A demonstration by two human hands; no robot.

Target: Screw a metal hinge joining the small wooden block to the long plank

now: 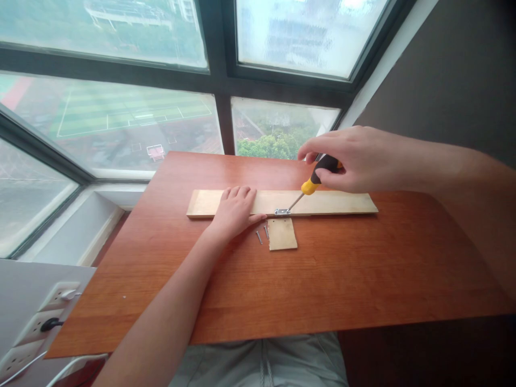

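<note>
A long pale wooden board [334, 203] lies crosswise on the table. My left hand [237, 208] rests flat on it left of its middle, fingers stretched over the top and thumb along the near edge. In my right hand [342, 158] is a screwdriver [309, 186] with a black and yellow handle, tilted down to the left. Its tip meets the right end of a small metal hinge [282, 212] at the board's near edge. Just below the hinge lies a small square wooden piece [282, 235] with small holes along its top. Two screws [259, 237] lie left of that piece.
The reddish-brown wooden table [346, 285] stands against large windows with a dark frame [223, 80]. A dark wall [455, 80] rises at the right. At lower left, wall sockets [36, 328] with plugs and cords sit beside the table's edge.
</note>
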